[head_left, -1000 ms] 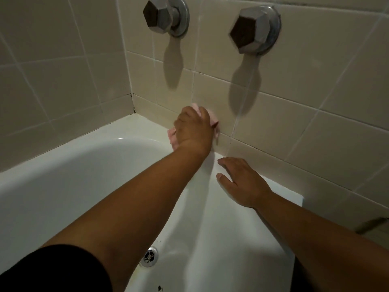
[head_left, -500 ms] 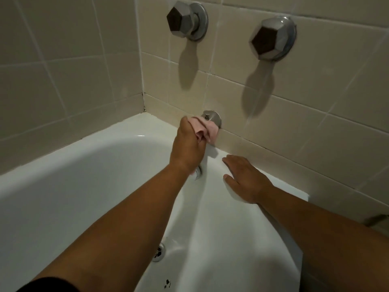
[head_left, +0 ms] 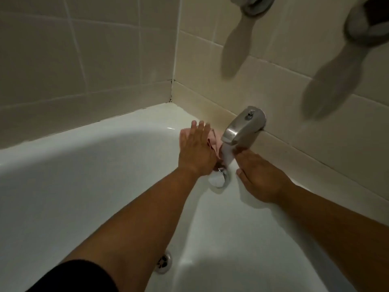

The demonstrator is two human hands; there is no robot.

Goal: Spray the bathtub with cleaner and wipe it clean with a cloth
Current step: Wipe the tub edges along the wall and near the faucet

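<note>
Drain (head_left: 164,263) at btm of white bathtub (head_left: 73,175). R hand (head_left: 261,178) flat on tub's end wall, fingers straight, holding nothing, just below metal spout (head_left: 244,125). L hand (head_left: 195,152), fingers straight, presses pink cloth (head_left: 214,140) onto same wall just L of spout; beige tiles (head_left: 105,60) beyond.

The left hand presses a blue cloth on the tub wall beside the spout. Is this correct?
The cloth is pink, not blue; the head view shows it. The left hand presses it on the tub wall beside the spout.
</note>
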